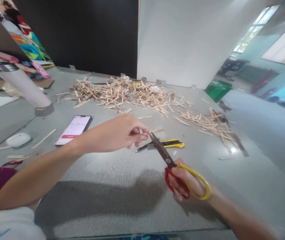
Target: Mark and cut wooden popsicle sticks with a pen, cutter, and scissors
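Note:
My left hand (129,131) is closed, pinching a thin wooden stick (158,130) between thumb and fingertips. The stick points to the right, over the table. Wrapped around scissors (166,156) with one yellow and one red handle loop, my right hand (182,181) holds them with the blades aimed up and left. The blade tips meet the stick just beside my left fingertips; whether they cut into it I cannot tell. Beneath the hands lie a yellow-and-black utility knife (173,143) and a dark pen (142,147).
A big heap of wooden sticks (122,93) lies along the back panels, and a smaller pile (209,123) at right. Left are a phone (73,130) showing a timer, a white mouse-like object (18,139) and a pale bottle (23,85). A green bin (217,90) stands beyond.

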A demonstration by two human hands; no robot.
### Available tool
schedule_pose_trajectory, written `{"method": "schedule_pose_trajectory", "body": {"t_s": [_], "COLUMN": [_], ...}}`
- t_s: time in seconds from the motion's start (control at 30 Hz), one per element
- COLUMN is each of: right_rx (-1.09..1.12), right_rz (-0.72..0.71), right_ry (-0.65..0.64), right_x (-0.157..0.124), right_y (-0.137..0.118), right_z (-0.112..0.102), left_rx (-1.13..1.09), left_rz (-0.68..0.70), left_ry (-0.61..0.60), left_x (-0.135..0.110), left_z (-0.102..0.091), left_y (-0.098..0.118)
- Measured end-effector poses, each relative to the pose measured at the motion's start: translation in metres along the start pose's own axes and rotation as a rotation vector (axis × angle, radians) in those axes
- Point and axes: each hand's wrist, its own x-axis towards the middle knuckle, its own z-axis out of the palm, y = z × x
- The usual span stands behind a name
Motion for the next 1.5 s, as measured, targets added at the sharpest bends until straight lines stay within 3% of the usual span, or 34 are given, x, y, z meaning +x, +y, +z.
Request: {"method": "schedule_pose_trajectory", "body": {"t_s": [0.47, 0.7, 0.9, 1.0, 1.27, 1.4, 1.5], "right_rx": [-0.077, 0.012, 0.254, 0.265, -0.137, -0.378, -0.575], "right_rz": [0.005, 0.042, 0.105, 0.144, 0.213, 0.215, 0.157], "right_ry": [0.019, -0.074, -0.155, -0.142, 0.106, 0.167, 0.279], "right_x": [-0.003, -0.005, -0.007, -0.004, 0.0, 0.0, 0.006], "right_y": [-0.006, 0.0, 0.004, 0.007, -0.007, -0.018, -0.013], "right_z": [0.011, 0.011, 0.019, 0.02, 0.022, 0.024, 0.023], "left_rx": [-0.076, -0.162, -0.243, -0.23, 0.007, 0.046, 0.109], "left_rz": [0.033, 0.032, 0.01, -0.031, -0.133, -0.163, -0.228], "left_ry": [-0.058, -0.168, -0.283, -0.338, -0.302, -0.211, -0.149], "left_x": [0.001, 0.005, 0.007, 0.011, 0.016, 0.016, 0.015], "left_z": [-0.012, -0.018, -0.024, -0.027, -0.005, 0.008, 0.015], "left_y": [-0.003, -0.012, -0.025, -0.03, -0.038, -0.049, -0.051]}}
